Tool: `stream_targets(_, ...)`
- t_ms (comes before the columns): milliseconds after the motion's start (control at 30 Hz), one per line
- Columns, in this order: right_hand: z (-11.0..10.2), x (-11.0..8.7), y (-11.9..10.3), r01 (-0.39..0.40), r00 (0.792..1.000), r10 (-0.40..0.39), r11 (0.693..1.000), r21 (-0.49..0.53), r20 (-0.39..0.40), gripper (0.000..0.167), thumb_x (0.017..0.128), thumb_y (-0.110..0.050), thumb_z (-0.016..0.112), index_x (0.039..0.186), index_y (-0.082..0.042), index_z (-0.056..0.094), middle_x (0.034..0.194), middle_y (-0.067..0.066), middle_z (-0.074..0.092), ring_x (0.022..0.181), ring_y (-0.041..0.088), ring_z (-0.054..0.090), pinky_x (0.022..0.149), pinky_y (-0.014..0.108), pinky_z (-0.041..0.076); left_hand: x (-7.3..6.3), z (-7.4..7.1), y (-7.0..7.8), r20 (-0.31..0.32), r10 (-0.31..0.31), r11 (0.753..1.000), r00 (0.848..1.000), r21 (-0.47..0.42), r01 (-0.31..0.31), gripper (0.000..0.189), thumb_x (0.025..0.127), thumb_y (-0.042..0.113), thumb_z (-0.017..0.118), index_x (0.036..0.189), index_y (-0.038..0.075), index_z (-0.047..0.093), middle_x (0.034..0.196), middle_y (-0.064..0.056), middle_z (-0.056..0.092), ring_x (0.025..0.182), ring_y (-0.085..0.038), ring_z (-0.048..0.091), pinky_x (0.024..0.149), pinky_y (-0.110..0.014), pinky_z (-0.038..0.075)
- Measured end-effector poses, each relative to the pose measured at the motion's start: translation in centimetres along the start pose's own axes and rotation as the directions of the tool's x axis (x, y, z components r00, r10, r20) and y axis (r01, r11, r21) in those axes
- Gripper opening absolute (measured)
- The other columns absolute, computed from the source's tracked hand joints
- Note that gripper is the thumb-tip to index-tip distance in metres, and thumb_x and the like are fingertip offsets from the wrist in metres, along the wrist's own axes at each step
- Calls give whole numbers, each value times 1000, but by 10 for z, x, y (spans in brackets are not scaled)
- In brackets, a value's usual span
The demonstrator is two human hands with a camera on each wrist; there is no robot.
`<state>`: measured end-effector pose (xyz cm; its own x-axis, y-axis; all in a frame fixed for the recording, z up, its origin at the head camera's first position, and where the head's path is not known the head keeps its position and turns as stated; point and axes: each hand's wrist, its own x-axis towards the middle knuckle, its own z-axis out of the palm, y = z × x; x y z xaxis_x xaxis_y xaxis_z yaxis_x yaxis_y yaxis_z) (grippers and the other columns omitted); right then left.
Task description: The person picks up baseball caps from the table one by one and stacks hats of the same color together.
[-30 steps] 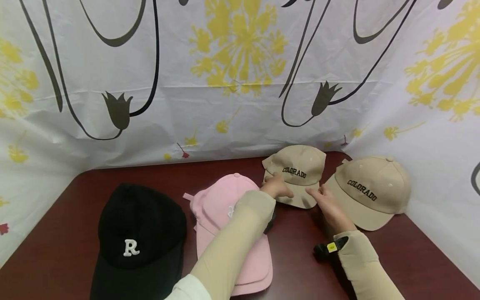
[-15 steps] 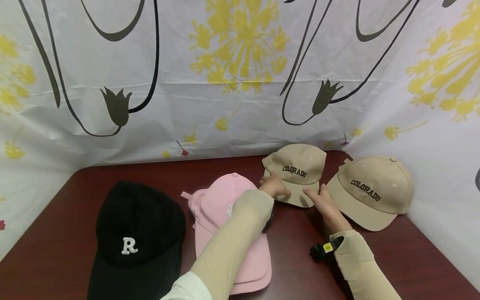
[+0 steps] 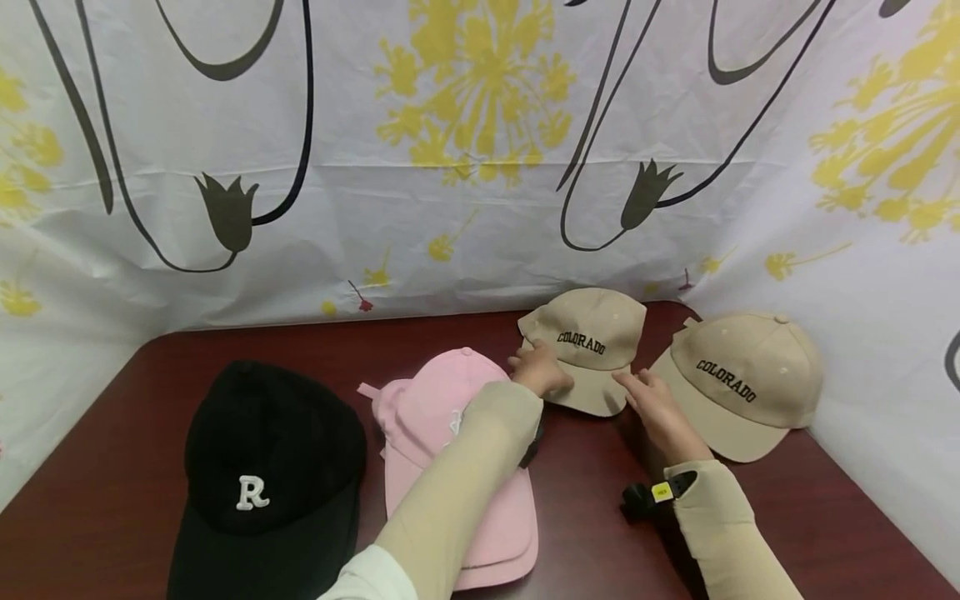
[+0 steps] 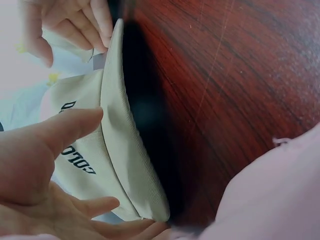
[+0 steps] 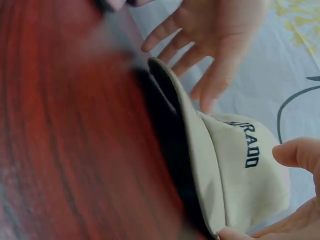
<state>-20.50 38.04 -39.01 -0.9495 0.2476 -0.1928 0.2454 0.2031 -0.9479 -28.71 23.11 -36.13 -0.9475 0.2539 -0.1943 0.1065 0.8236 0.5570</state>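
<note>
A beige baseball cap with COLORADO lettering stands at the back of the table, brim facing me. My left hand is at its left side, fingers loosely spread and thumb over the brim's left part. At the brim's right side is my right hand, fingers extended and thumb raised apart from the crown. In the left wrist view, fingertips of both hands reach the ends of the brim. The right wrist view has a right fingertip by the brim's near end; left fingers are relaxed beside its far end.
A second beige COLORADO cap sits close to my right hand. Below my left forearm lie stacked pink caps. A black cap with a white R is at the left. A patterned white cloth backs the dark red table.
Both hands stay beside the cap with only slight shifts of the fingers. The head view drifts a little; the caps hold their places.
</note>
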Motion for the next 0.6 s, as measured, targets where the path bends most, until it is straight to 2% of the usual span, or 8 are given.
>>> stream_targets(133,-3,-1,-1,4,1000,-7,991,136,19,79,98,-27,39,137,8,-19,146,25,-18,136,32,1,107,36,14,0,-1,0,-65,11,999,998,40,-8,70,71,34,76,124,2,44,120,-23,46,111,-37,38,81,-45,42)
stream_targets(267,-6,-1,-2,7,1000,-10,979,202,14,74,98,-23,37,137,11,-17,146,25,-13,136,34,2,107,36,15,0,-1,2,-85,-1,997,996,79,8,72,69,39,77,123,3,46,117,-21,49,108,-34,40,81,-43,41)
stream_targets(433,-11,-2,-2,9,1000,-9,982,186,-1,71,98,-23,36,139,10,-11,148,24,-7,136,35,2,107,37,14,-1,-2,3,-68,-6,995,998,98,12,77,65,44,79,121,3,47,114,-19,51,106,-34,43,83,-41,39)
stream_targets(600,-17,-3,-5,38,998,-32,994,103,-60,72,97,-29,39,143,5,-3,149,22,-4,136,34,4,107,43,15,-5,-4,3,-62,4,999,998,45,-1,87,62,44,82,127,4,42,113,-21,46,106,-34,43,84,-42,39)
